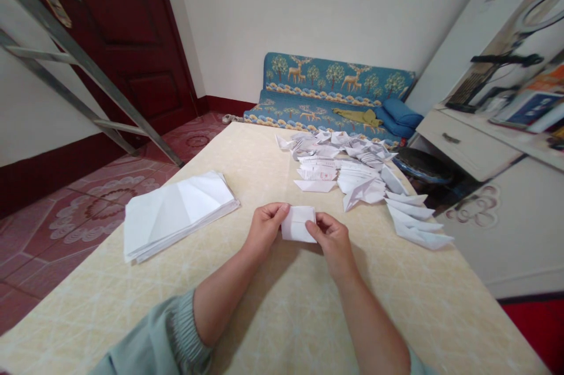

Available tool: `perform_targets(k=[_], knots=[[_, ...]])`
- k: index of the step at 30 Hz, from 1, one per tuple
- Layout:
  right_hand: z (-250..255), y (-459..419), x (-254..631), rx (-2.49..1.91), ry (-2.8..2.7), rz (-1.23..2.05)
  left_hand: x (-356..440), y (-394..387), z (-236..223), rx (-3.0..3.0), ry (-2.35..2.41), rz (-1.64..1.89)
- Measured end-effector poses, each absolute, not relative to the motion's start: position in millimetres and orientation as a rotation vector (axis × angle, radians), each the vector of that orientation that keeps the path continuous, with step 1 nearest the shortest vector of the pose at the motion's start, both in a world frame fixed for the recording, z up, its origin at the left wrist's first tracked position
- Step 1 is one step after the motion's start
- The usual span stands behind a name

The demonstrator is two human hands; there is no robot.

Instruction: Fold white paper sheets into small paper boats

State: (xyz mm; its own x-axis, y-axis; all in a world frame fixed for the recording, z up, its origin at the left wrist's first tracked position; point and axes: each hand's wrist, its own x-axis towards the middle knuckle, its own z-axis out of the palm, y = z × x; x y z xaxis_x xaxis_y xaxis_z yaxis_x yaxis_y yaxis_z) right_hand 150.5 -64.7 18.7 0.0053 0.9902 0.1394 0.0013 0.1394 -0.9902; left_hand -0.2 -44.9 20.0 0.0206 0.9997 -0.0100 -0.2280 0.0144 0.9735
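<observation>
From my remote seat, I see the left hand (264, 230) and right hand (333, 244) both closed on a small folded white paper (298, 224), pinching it by its opposite side edges, with the fingers curled over the top. The paper is held just above the cream patterned table (282, 316), centred in front of me at 12 o'clock. At 9 o'clock from the hands lies a neat stack of folded white sheets (178, 216). At 12 to 1 o'clock sits a loose heap of folded printed paper pieces (339, 166), and a row of pointed folded paper shapes (414, 222) trails off towards 3 o'clock. Beyond the table at 12 o'clock, a blue deer-print cushioned bench (335, 78) stands against the wall, while an aluminium ladder (83, 63) leans at 10 o'clock before a dark red door (110, 40).
</observation>
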Motion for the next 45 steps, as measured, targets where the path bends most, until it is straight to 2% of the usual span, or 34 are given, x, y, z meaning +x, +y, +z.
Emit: perform_targets(k=[7,33,40,45], knots=[[16.5,-63.1,152.2,-1.165,-1.277,0.821,1.0,-43.3,18.1,0.927,0.865,1.18],[25.2,-68.9,149.4,-1.058,-1.362,0.902,-3.4,-46.0,22.6,0.911,0.655,1.151],[17.2,-64.3,146.9,-1.059,-1.437,0.724,-0.8,-41.4,12.4,1.174,0.844,1.18],[15.4,-63.9,153.1,-1.204,-1.642,0.484,-3.4,-38.0,10.8,1.65,1.099,1.219]])
